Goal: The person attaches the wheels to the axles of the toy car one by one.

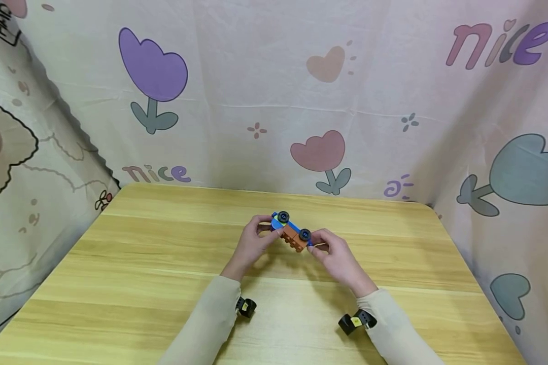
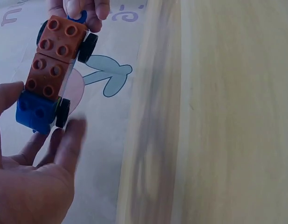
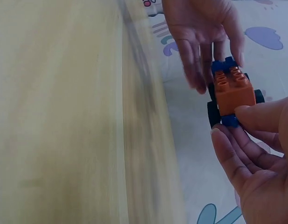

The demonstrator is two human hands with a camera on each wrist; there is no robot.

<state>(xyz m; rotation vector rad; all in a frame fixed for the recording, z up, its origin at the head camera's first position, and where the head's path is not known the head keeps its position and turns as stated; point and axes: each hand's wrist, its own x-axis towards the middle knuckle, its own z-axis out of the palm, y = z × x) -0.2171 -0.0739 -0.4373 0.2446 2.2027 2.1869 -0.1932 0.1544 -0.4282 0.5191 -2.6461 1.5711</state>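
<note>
A toy building-block car point(image 1: 294, 236) is held up over the table between both hands, its studs facing down and toward me in the head view. Orange-brown studded blocks point(image 2: 50, 77) sit on its blue base, and a blue block point(image 2: 34, 112) forms one end. Black wheels point(image 1: 283, 217) show along its side. My left hand point(image 1: 253, 243) holds the blue-block end between thumb and fingers. At the opposite end, my right hand point(image 1: 340, 258) pinches the car beside a small blue hook point(image 2: 78, 17), its thumb on the orange block in the right wrist view.
The wooden table point(image 1: 141, 263) spreads under both arms. A pale printed cloth point(image 1: 237, 66) with flowers and lettering hangs behind it and along both sides. Black wrist cameras point(image 1: 357, 321) are strapped over the light sleeves.
</note>
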